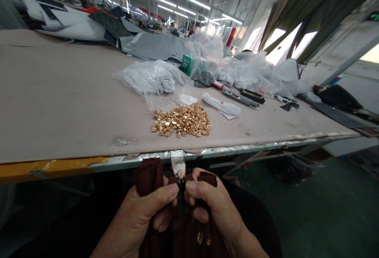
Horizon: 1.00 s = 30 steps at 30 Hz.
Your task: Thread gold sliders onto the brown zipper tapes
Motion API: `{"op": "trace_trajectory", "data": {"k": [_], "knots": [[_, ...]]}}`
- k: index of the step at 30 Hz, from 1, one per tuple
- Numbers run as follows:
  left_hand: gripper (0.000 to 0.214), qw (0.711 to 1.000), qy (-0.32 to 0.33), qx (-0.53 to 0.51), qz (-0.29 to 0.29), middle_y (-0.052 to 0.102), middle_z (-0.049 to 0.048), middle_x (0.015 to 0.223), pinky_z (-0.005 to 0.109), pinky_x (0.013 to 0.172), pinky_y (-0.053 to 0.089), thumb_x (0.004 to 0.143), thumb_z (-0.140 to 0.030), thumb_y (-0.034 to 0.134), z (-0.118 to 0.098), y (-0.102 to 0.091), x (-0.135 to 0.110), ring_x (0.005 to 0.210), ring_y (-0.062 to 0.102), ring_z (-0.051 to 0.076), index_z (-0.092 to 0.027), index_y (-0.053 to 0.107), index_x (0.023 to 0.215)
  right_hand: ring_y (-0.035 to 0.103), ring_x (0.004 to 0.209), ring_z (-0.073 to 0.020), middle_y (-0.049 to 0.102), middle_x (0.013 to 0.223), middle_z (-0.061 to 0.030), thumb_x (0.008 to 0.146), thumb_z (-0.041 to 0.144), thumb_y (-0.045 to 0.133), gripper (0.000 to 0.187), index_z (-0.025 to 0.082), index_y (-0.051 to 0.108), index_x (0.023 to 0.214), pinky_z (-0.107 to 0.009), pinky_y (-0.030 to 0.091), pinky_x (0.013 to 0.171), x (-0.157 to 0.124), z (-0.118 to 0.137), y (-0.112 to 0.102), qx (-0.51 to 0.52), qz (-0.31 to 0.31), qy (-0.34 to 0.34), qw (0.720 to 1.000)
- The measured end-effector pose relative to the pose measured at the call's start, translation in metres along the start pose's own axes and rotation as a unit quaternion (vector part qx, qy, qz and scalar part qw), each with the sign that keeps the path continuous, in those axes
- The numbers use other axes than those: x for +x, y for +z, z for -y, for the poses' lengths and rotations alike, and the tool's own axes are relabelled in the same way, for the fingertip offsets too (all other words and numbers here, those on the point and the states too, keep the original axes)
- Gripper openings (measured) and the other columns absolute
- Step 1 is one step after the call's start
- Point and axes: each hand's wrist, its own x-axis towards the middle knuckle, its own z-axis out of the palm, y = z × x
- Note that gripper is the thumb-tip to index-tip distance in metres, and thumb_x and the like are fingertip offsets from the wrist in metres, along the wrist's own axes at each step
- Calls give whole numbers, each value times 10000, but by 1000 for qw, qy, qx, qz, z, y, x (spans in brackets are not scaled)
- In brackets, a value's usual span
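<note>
Dark brown zipper tape [149, 175] is bunched in both my hands, just below the table's front edge. My left hand [148, 206] is closed around the left part, thumb pressed on top and pointing inward. Facing it across a small gap, my right hand [214, 198] pinches the right part between thumb and fingers. Between the thumbs, a small gold zipper slider [181, 175] sits at the tip of a tape-wrapped holder [177, 161] fixed to the edge. Two gold sliders [200, 238] hang on the brown tape under my right hand. The tape's ends between my fingertips are partly hidden.
A heap of gold zipper sliders [183, 119] lies on the table [74, 104] near its edge. Behind it are a plastic bag [156, 76], crumpled white paper [222, 106], a grey pen-shaped tool [239, 96] and a green box [197, 66]. Stacked grey sheets [156, 45] lie farther back.
</note>
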Motion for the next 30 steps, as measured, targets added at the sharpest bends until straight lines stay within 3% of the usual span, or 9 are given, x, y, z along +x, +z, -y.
{"op": "trace_trajectory", "data": {"k": [14,23,27,30], "knots": [[240,999,-4,7,-42,503,-47,402,156,378,336,593,-296,848,-4,8,2,370,419,57,-153,657,555,348,357,-27,539,515,50,683,258,738,266,172,492,629,-130,252,324,4,-3,6,25,12,-12,1000],[212,998,4,17,-66,592,-18,501,243,451,443,620,-315,825,4,5,5,448,554,141,-184,665,663,354,344,-21,547,513,46,687,252,739,268,165,496,614,-128,265,324,6,-1,8,13,4,-18,1000],[254,992,58,46,-100,619,-15,532,243,468,468,606,-356,834,4,7,7,468,569,141,-184,663,681,365,346,-25,556,523,44,682,277,751,285,165,499,609,-136,257,326,10,2,6,-10,-8,-29,1000],[286,990,67,57,-113,541,-49,452,204,425,428,598,-381,840,2,12,5,413,503,103,-178,641,632,372,368,-28,575,548,31,724,320,750,283,154,538,637,-146,258,345,11,10,0,-93,16,-47,994]]}}
